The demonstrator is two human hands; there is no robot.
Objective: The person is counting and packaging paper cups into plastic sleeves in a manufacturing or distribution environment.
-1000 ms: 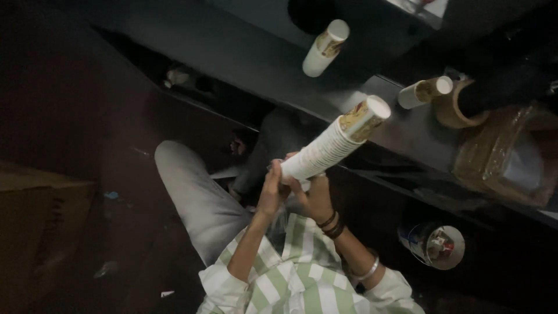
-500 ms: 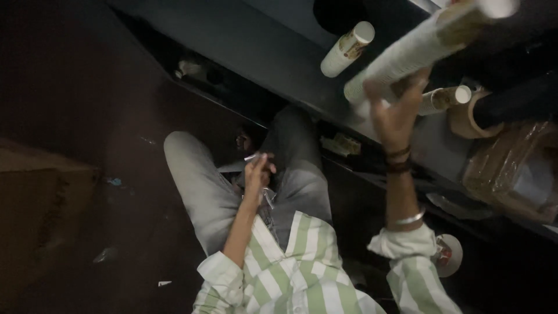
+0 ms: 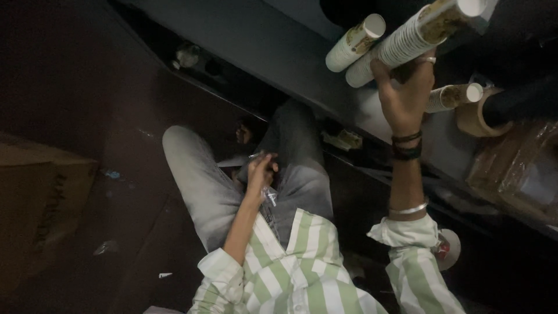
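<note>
Head view: right hand (image 3: 407,96) has its fingers clamped around a long cup stack (image 3: 407,43) lying on the tabletop (image 3: 279,46); left hand (image 3: 260,171) rests on the lap, fingers curled together around a scrap of clear wrap (image 3: 269,196).

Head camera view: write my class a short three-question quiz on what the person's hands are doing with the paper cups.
1. True or false: the right hand is raised and grips the long stack of paper cups.
2. Where is the left hand? A) on the short cup stack B) down in the lap, on a bit of clear plastic wrap C) on the cardboard box
3. Fill in: near the right hand, beside the cup stacks, a roll of brown ____ sits on the dark counter.

Key: 1 true; 2 B; 3 tape.
</note>
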